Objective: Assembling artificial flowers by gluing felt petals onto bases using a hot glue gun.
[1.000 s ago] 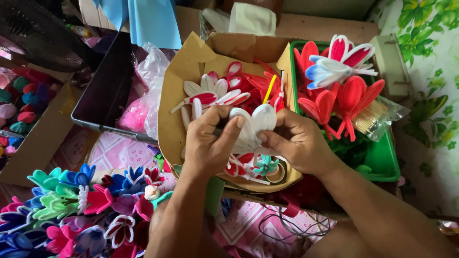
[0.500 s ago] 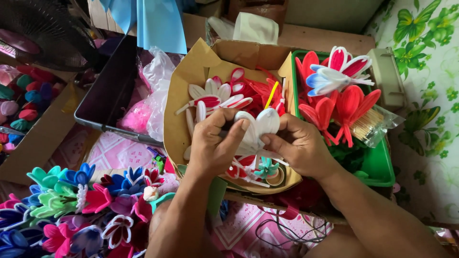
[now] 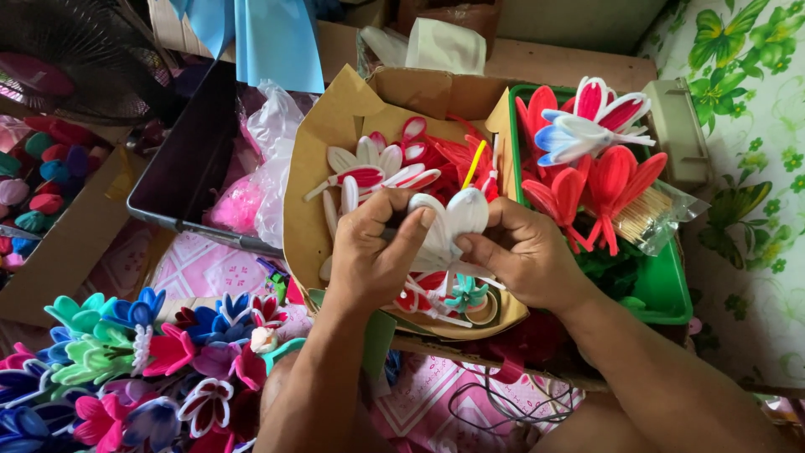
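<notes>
Both hands meet over an open cardboard box [image 3: 335, 143] of red-and-white petal pieces: the left hand [image 3: 373, 256] is curled closed, its thumb and fingers pinching the lower edge of a white looped petal piece [image 3: 453, 220], while the right hand [image 3: 524, 252] grips the same piece from the opposite side with bent fingers. Just beyond the right hand stands a green tray [image 3: 662, 285] holding red flowers [image 3: 599, 189]; below and outward of the left hand lie multicoloured finished flowers [image 3: 126, 352], and farther beyond it a dark bin [image 3: 180, 180].
</notes>
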